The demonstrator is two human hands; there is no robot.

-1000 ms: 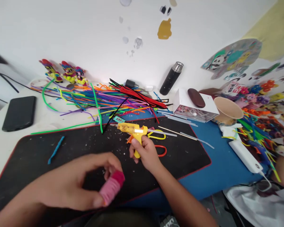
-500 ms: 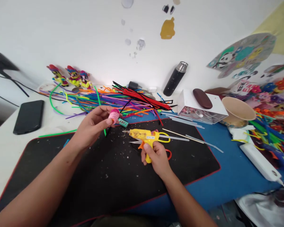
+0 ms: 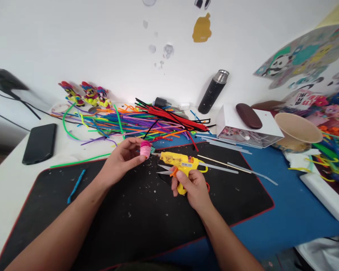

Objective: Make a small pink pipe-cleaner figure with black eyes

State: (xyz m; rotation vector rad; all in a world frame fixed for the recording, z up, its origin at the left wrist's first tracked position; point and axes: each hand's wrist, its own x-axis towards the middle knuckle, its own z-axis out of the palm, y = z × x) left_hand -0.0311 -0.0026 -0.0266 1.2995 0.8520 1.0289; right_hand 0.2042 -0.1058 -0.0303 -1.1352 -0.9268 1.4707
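Between the thumb and fingers of my left hand (image 3: pixel 126 156) is a small pink roll of coiled pipe cleaner (image 3: pixel 145 149), darker pink at its top. My right hand (image 3: pixel 193 184) is wrapped round the handle of a yellow hot glue gun (image 3: pixel 176 160). A clear glue stick (image 3: pixel 222 168) sticks out of the gun's back end. Its nozzle points left, close to the pink roll; whether they touch I cannot tell. Under the gun lies a pair of scissors (image 3: pixel 165 172), its blades showing and its handles partly hidden. A small teal object (image 3: pixel 153 150) is mostly hidden behind the roll.
A black mat (image 3: pixel 124 229) with scraps lies under my hands. Behind it are piled pipe cleaners (image 3: pixel 130 122), a black flask (image 3: pixel 213 92) and a white box (image 3: pixel 248 124). A phone (image 3: pixel 39 143) is at left, a blue pipe cleaner piece (image 3: pixel 75 187) on the mat.
The pink roll in my left hand has come closer to the glue gun's nozzle and now stands more upright. The view has shifted slightly; my right hand keeps its hold on the gun.
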